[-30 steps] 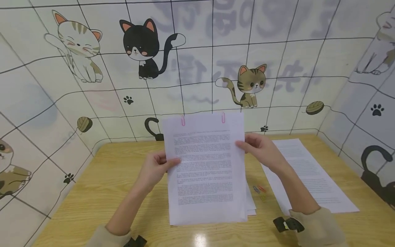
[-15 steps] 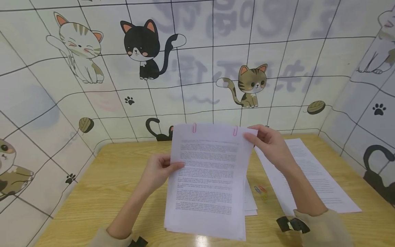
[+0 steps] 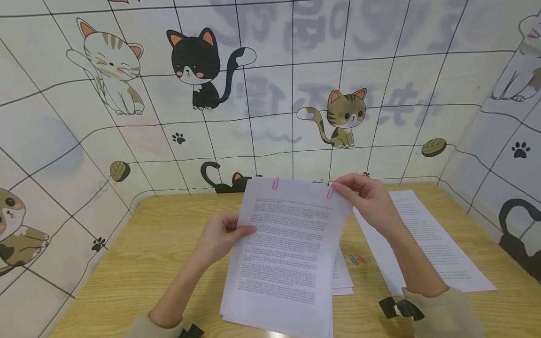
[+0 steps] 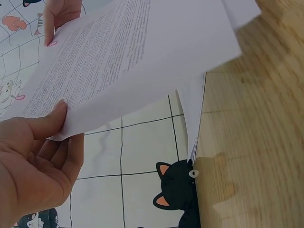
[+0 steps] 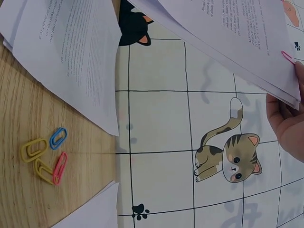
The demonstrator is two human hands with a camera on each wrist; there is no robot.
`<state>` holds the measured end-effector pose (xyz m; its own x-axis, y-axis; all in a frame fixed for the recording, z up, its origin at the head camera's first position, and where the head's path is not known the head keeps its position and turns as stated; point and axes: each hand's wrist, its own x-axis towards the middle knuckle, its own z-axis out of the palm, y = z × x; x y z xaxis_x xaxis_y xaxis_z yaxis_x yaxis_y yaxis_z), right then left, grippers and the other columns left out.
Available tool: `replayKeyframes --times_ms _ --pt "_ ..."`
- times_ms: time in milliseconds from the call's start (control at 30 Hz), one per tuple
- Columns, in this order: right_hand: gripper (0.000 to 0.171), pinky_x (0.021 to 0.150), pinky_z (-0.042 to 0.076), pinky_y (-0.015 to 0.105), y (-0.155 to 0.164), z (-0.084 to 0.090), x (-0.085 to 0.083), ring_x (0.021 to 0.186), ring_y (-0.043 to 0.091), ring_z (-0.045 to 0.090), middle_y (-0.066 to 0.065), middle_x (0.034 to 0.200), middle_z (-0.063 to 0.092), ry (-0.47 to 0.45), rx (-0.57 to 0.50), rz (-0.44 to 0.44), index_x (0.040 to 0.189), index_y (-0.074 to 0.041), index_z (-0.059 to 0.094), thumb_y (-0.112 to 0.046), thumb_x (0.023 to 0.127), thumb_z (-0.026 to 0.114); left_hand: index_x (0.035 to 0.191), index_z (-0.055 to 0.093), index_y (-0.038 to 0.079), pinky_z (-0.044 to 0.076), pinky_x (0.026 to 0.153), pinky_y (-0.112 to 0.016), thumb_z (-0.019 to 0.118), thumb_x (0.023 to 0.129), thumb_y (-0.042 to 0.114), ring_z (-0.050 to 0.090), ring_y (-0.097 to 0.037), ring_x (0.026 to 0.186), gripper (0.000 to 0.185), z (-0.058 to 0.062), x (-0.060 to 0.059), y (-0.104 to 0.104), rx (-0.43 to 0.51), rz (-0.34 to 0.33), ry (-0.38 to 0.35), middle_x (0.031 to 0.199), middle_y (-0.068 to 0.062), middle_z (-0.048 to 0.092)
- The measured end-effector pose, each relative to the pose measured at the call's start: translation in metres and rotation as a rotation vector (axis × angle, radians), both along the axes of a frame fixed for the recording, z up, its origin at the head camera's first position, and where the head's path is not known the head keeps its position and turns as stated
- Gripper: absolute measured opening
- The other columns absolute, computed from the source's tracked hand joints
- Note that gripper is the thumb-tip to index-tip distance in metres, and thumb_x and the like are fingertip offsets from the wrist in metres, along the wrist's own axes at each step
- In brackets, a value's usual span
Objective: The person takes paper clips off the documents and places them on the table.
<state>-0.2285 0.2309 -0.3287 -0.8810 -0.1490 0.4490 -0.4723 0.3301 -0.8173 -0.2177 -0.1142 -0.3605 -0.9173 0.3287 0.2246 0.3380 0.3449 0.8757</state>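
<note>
Head view is showing a wooden table (image 3: 139, 253) walled by cat-patterned panels (image 3: 127, 117). Both hands are holding a clipped paper stack (image 3: 287, 249) tilted above it: the left hand (image 3: 220, 237) is pinching its left edge, the right hand (image 3: 367, 199) pinching the top corner by a pink paper clip (image 3: 329, 193). Loose paper clips (image 3: 357, 260) and a printed sheet (image 3: 427, 239) are lying to the right.

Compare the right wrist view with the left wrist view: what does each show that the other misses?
Only the right wrist view shows the loose paper clips on the table, yellow, blue and red, and the tabby cat sticker. Only the left wrist view shows the left hand with its thumb on the clipped sheets, plus a black cat sticker. Both show those sheets, a pink paper clip on their top edge, the right hand and the flat pages below.
</note>
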Motion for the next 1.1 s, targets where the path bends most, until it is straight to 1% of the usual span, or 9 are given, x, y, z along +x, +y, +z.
replayKeyframes --times_ms 167,367,533,833,1100 --pt "0.016 0.071 0.049 0.023 -0.0013 -0.0001 0.0012 0.082 0.02 0.063 0.007 0.098 0.07 0.019 0.019 0.002 0.109 -0.005 0.071 -0.017 0.101 0.065 0.106 0.075 0.0 0.058 0.063 -0.03 0.075 0.089 0.001 0.073 -0.019 0.071 0.017 -0.0004 0.0003 -0.0004 -0.016 0.001 0.001 0.091 -0.01 0.076" --pt "0.018 0.07 0.051 0.024 -0.0025 -0.0039 -0.0019 0.079 0.02 0.066 0.006 0.096 0.072 0.014 0.007 -0.011 0.108 -0.004 0.071 -0.02 0.101 0.065 0.107 0.075 -0.001 0.058 0.064 -0.03 0.075 0.089 0.002 0.073 -0.019 0.072 0.018 -0.0005 0.0 -0.0016 -0.026 -0.01 -0.011 0.092 -0.01 0.076" --pt "0.019 0.067 0.051 0.024 -0.0035 -0.0041 -0.0025 0.077 0.019 0.066 0.006 0.094 0.072 0.02 0.0 -0.036 0.106 -0.004 0.071 -0.021 0.1 0.066 0.108 0.075 -0.002 0.058 0.065 -0.03 0.075 0.09 0.004 0.073 -0.019 0.073 0.019 -0.0008 -0.0002 -0.0024 -0.01 -0.026 -0.029 0.092 -0.01 0.076" --pt "0.018 0.063 0.048 0.022 -0.0053 -0.0022 0.0004 0.077 0.016 0.061 0.004 0.095 0.071 0.042 -0.003 -0.091 0.105 -0.003 0.071 -0.019 0.1 0.066 0.11 0.074 -0.002 0.058 0.064 -0.031 0.075 0.091 0.006 0.073 -0.021 0.074 0.02 0.0 -0.0003 -0.0016 0.018 -0.056 -0.038 0.093 -0.011 0.076" --pt "0.016 0.061 0.047 0.021 -0.0058 -0.0046 -0.0005 0.074 0.016 0.059 0.003 0.094 0.07 0.068 -0.01 -0.117 0.104 -0.002 0.071 -0.017 0.1 0.066 0.109 0.074 -0.003 0.058 0.064 -0.03 0.075 0.09 0.004 0.073 -0.021 0.073 0.02 -0.0004 0.0006 -0.0003 0.025 -0.044 -0.069 0.092 -0.011 0.076"
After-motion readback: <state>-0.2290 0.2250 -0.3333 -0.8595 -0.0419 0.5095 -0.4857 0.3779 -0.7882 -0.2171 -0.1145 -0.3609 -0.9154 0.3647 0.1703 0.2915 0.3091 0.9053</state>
